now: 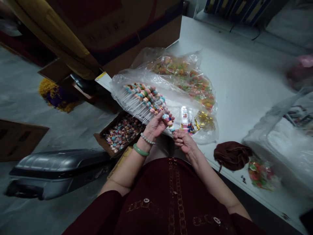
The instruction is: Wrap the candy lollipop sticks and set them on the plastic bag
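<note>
Close in front of my body, my left hand is closed around a small skewer of pastel macaron-like pieces. My right hand pinches at the skewer's lower end; whatever is between its fingertips is too small to make out. Just beyond my left hand, a pile of similar macaron skewers with white sticks lies on a clear plastic bag. To the right of my hands are a small clear packet with colourful bits and a bunch of gold twist ties.
Bagged colourful pieces lie farther back on the white table. A large carton stands behind. At lower left are an open box of small items and a grey suitcase. A brown cloth pouch sits at right.
</note>
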Demonstrator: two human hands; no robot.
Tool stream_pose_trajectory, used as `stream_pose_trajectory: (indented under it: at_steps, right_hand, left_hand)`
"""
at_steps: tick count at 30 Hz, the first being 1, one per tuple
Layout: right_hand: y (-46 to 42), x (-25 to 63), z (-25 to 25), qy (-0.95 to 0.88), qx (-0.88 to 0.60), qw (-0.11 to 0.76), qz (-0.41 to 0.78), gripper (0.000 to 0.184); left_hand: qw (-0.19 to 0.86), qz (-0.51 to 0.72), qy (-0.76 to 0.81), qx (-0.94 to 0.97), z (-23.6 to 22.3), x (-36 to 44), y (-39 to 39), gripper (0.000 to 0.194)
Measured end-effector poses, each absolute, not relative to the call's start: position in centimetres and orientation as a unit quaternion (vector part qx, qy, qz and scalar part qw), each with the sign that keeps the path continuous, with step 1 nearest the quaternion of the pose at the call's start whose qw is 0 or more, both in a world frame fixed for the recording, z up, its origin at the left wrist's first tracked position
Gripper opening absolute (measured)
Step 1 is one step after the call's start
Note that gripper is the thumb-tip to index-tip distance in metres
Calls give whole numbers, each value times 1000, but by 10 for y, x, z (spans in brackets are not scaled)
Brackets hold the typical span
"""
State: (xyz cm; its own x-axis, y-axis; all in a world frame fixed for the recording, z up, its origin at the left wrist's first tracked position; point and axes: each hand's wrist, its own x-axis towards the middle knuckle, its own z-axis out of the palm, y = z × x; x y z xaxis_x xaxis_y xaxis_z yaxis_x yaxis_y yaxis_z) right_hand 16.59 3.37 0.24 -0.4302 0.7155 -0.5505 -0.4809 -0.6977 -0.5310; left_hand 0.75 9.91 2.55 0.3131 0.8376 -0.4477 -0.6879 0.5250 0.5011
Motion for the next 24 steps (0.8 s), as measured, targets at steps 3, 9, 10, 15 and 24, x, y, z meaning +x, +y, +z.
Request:
stream_pose_trajectory:
  at_steps: [3, 9, 10, 15, 24]
  right_hand:
    - [30, 163, 3, -194, -430, 376, 798, 26]
    - [25, 156, 0, -373, -569, 479, 555, 13]
    - [26, 156, 0, -372, -576, 486, 541, 13]
    - [34, 167, 4, -213, -431, 377, 791, 21]
    - [32, 159, 0, -399, -529, 391, 639, 12]
  left_hand:
    - [776, 490, 372, 139, 25, 12, 98, 22]
    - [751, 525, 354, 185, 16, 26, 88, 27]
    - [747, 534, 348, 189, 16, 28, 86, 28]
    - [749, 536, 337, 196, 17, 29, 82, 34]
    - [729, 527, 387, 203, 19, 31, 73, 37]
